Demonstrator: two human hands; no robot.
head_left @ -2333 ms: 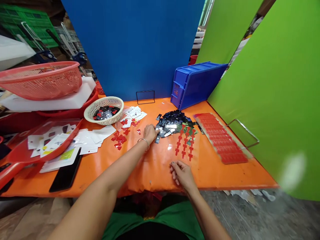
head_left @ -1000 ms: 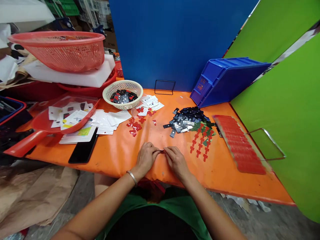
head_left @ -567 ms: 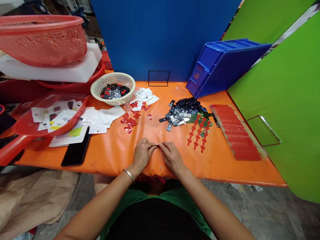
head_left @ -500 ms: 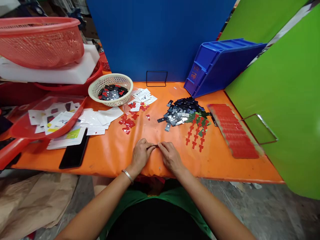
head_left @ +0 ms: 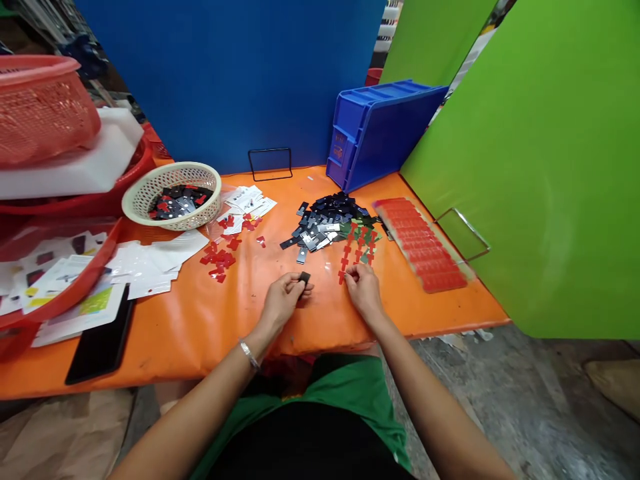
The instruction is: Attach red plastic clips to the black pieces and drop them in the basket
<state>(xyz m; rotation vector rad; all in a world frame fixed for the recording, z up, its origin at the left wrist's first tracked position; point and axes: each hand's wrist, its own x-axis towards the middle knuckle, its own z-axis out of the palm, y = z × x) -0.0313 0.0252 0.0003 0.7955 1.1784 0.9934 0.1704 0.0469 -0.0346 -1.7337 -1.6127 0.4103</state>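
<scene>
Between its thumb and fingers, my left hand [head_left: 284,298] holds a small black piece [head_left: 304,277] near the front of the orange table [head_left: 240,333]. My right hand [head_left: 364,291] is at the lower end of the rows of red T-shaped pieces [head_left: 347,250], its thumb and fingers close together; what lies between its fingertips is too small to make out. Behind both hands is a pile of black and grey flat pieces [head_left: 320,223]. Loose red pieces [head_left: 219,259] lie to the left, beyond my left hand.
A cream basket [head_left: 134,200] of black and red pieces stands at the back left, near white papers [head_left: 150,263] and a black phone [head_left: 103,343]. Red strips [head_left: 420,247] lie on the right. A blue crate [head_left: 385,130] leans by the green panel [head_left: 540,173].
My hands have moved apart. My right hand has gone over to the red T-shaped pieces, while my left hand keeps the black piece. The view has turned to the right.
</scene>
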